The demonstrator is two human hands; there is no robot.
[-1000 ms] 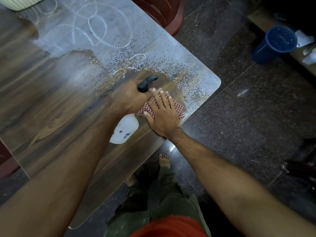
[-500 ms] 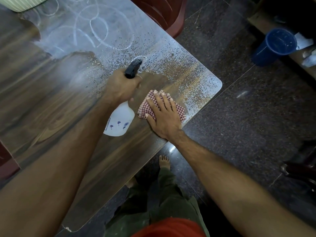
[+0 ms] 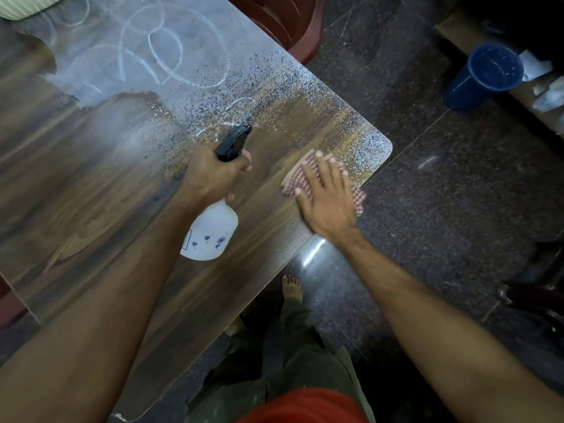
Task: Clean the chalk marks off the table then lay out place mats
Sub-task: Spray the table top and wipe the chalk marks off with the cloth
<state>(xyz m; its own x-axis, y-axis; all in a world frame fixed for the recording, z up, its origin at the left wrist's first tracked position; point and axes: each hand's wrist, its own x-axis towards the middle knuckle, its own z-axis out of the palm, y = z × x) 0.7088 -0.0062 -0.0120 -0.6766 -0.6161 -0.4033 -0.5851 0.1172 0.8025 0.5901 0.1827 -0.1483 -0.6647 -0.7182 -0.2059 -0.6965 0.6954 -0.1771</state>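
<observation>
The wooden table (image 3: pixel 91 209) carries white chalk loops (image 3: pixel 164 47) across its far part, and spray droplets speckle the area toward the right corner. My left hand (image 3: pixel 210 175) grips a white spray bottle (image 3: pixel 213 236) by its neck, the black nozzle (image 3: pixel 233 143) pointing toward the far side. My right hand (image 3: pixel 326 196) presses flat, fingers straight, on a red checked cloth (image 3: pixel 293 178) near the table's right edge, just short of the corner.
A red plastic chair (image 3: pixel 274 16) stands beyond the far edge. A blue bucket (image 3: pixel 485 74) sits on the dark stone floor at upper right. A pale ribbed object (image 3: pixel 27 4) rests at the table's top left corner. My bare foot (image 3: pixel 291 285) is below the near edge.
My right hand has slid the cloth rightward toward the table's corner. My left hand has shifted the bottle slightly, its nozzle swinging toward the far side.
</observation>
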